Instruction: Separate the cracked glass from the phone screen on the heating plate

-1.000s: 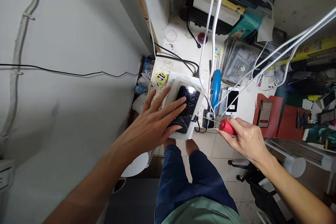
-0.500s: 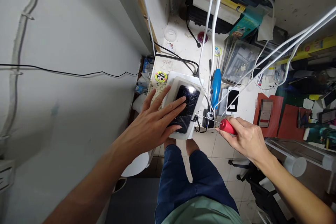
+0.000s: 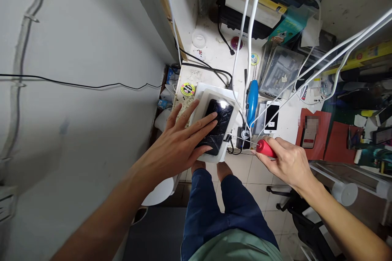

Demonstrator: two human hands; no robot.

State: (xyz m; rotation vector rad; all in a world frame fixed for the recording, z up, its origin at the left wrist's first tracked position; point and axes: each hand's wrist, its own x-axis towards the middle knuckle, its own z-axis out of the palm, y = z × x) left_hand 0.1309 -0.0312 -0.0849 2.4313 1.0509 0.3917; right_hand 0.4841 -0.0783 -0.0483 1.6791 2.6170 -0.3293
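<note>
A white table (image 3: 219,55) supports a pale tray (image 3: 234,115). Left hand (image 3: 179,140): palm down, fingers spread wide, grasping nothing. Right hand (image 3: 289,161): fingers curled closed in a grip. Cracked phone (image 3: 222,128): lies on the tray, under the left fingertips. Red-handled tool (image 3: 266,148): held in the right-hand grip, thin shaft directed toward the phone's near side edge; tip contact cannot be determined. Change check: no clear displacement of hands, phone or tool against the earlier frame; the work is judged to be at the same point
</note>
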